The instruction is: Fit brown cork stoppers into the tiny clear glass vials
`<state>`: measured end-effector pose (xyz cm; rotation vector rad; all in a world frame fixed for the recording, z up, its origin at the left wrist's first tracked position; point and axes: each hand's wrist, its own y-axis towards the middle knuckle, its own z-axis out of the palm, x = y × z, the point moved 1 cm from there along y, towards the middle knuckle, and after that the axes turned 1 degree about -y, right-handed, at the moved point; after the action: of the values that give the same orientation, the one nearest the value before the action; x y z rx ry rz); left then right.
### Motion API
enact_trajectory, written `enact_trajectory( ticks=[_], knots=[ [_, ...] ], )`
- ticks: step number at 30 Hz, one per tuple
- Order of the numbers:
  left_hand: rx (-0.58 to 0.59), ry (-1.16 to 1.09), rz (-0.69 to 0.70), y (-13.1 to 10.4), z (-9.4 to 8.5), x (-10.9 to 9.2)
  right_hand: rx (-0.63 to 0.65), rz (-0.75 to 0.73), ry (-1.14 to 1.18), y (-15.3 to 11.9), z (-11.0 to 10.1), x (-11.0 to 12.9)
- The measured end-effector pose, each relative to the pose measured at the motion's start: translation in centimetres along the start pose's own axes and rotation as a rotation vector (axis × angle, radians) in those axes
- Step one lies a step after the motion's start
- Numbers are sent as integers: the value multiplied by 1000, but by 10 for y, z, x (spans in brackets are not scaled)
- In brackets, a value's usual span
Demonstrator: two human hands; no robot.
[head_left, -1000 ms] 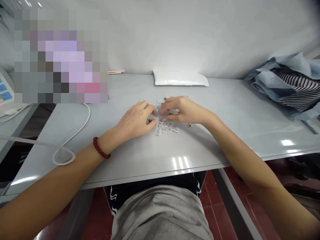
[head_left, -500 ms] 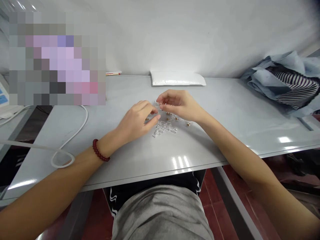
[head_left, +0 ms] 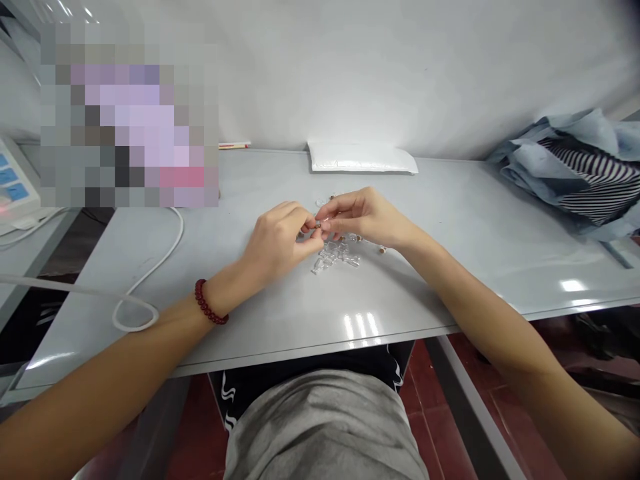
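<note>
My left hand [head_left: 280,240], with a dark red bead bracelet [head_left: 207,303] at the wrist, is closed in a pinch. Its fingertips meet those of my right hand [head_left: 363,217], which is closed too. Between them is a tiny brown cork [head_left: 319,225], at my left fingertips. A small clear glass bottle seems to be in my right fingers, mostly hidden. Just below the hands lies a pile of small clear glass bottles [head_left: 336,257]. Several corked bottles [head_left: 356,238] lie under and beside my right hand, one cork [head_left: 383,250] near its wrist.
A white padded packet [head_left: 363,159] lies at the back against the wall. Crumpled blue and striped cloth [head_left: 575,173] sits at the right. A white cable [head_left: 135,293] loops over my left forearm. A white box with blue labels [head_left: 15,183] stands far left.
My right hand has moved down and left until its fingertips meet my left hand's. Both hands have closed into a pinch around the small cork and bottle. The view has shifted slightly.
</note>
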<state>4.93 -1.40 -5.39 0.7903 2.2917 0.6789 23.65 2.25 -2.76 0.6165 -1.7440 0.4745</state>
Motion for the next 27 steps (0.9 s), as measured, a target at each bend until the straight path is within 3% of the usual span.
enact_trajectory(
  ticks=[3,6,9,15,19,27],
  knots=[
    [0,-18,-27,2,-2,-1,-61,-94,-154,0,-2,1],
    [105,20,-84,3,-5,1,-134,-192,-347,1,-7,-2],
    [248,88,-113,3,-7,5,-89,-285,-530,2,-9,-9],
    [359,111,-72,0,-3,9,-28,-346,-654,5,-6,-15],
    [399,117,-67,0,1,11,-33,-288,-646,2,-12,-5],
    [440,140,-121,1,0,14,180,-10,-895,-14,-26,14]
  ],
)
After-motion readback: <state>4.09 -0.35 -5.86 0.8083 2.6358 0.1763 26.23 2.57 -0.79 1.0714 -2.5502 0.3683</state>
